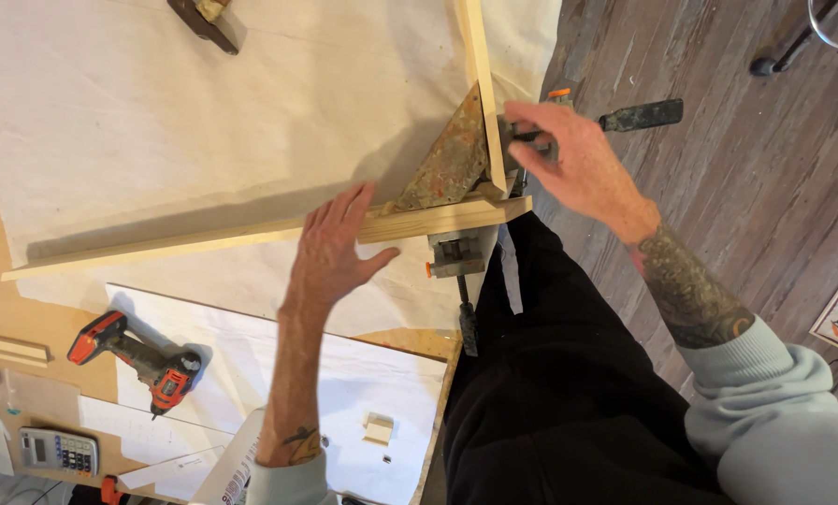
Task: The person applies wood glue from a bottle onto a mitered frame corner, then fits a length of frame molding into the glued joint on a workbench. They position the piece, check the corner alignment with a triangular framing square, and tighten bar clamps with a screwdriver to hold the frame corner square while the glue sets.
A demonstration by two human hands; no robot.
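**Inspector:** At the moment observed, the left hand (pixel 330 248) lay flat, fingers spread, on the long wooden strip (pixel 204 241) that ran across the paper-covered bench (pixel 157 112). It pressed; it gripped nothing.

**Reviewer:** And the right?

**Inspector:** The right hand (pixel 573 159) was closed around the body of a bar clamp (pixel 625 117) at the bench edge, just beside the corner where the upright strip (pixel 480 84) met the long one. A rusty metal triangle (pixel 452 159) sat inside that corner, touching both strips. A second clamp (pixel 456 257) hung below the joint, its handle pointing down past the bench edge.

**Reviewer:** Was the joint seated square?

**Inspector:** I could not tell whether a gap remained; the hand hid part of it. In my judgement, the work was best done by keeping the left palm bearing down so the long strip stayed tight against the triangle, and tightening the clamp gradually so neither strip crept.

**Reviewer:** Other items?

**Inspector:** An orange-and-black cordless drill (pixel 138 360) and a calculator (pixel 59 451) lay well apart on the lower bench, untouched.
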